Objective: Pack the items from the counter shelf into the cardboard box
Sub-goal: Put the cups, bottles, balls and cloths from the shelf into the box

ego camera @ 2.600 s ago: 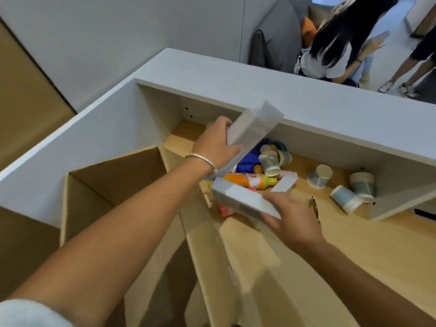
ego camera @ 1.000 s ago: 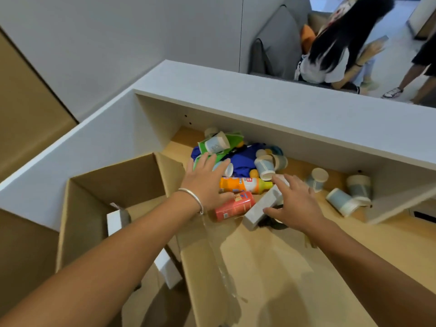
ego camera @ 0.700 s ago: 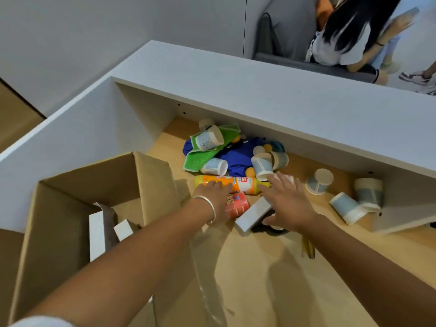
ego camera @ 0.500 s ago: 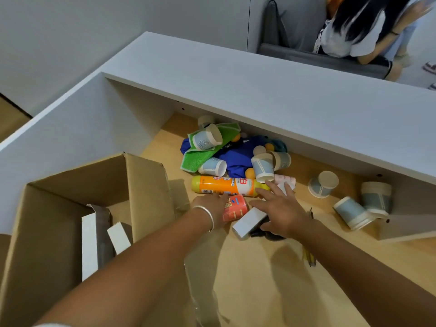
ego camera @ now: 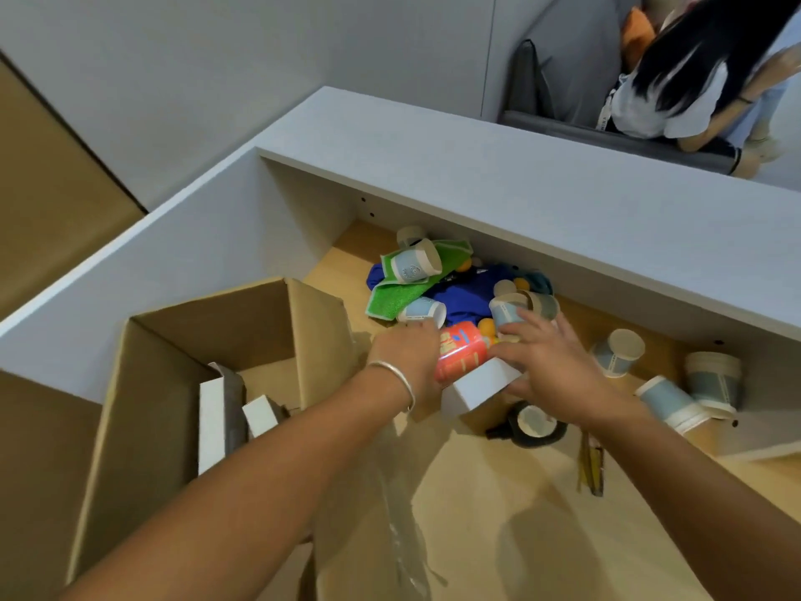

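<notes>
While left hand point(ego camera: 407, 362) grips one red can point(ego camera: 459, 351), right hand point(ego camera: 548, 368) grips one white box point(ego camera: 481, 386); two white boxes point(ego camera: 216, 420) in cardboard box point(ego camera: 143, 383).

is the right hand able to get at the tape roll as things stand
Probably yes. The tape roll lies uncovered on the shelf just under the right hand, but that hand seems busy with the white box, which it would likely have to release first.

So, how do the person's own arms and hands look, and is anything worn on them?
Both forearms are bare, with no sleeve in view now. The left hand has a thin silver bangle around its wrist. The right hand wears nothing visible: no glove, ring or watch shows on it.
</notes>
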Tool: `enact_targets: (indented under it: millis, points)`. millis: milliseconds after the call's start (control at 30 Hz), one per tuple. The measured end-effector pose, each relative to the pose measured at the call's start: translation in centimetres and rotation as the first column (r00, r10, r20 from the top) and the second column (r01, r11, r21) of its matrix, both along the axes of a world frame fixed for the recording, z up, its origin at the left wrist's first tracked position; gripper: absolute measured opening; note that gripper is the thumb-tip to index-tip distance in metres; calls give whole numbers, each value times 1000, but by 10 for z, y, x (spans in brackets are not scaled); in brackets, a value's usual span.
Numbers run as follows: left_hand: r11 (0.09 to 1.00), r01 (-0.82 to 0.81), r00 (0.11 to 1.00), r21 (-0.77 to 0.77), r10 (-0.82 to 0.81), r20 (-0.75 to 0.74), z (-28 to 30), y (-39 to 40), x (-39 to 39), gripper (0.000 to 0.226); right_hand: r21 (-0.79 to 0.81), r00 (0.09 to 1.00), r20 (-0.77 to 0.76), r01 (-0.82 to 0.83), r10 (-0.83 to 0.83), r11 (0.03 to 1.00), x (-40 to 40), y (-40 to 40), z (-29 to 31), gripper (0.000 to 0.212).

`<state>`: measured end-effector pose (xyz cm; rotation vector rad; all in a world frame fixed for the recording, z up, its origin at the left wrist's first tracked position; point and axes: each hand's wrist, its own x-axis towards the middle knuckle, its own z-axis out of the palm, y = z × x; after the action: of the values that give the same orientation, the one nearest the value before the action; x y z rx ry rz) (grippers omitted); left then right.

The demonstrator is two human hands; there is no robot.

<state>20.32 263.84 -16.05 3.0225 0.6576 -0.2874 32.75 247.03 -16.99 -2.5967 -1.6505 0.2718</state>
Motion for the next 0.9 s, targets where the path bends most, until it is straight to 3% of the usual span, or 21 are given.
enact_targets:
  millis: [233,333,600,900]
  points:
    - [992,-109,934,-58,122,335,95,41,-89,69,269,994,64,-106,92,957,-54,33,96,52]
    - [975,-217,892,-51,219,395,119,62,-144,74,334,982,102,-187,161,924,-88,58,123,50]
    - [857,-513,821,-52,508,263,117,91,-273,73,335,910,206,-410,359,848,-172,135,139,47]
    - [816,-556,816,-156,572,83,80,75,-318,77,226,861,248,-497,444,838,-208,177,110,58]
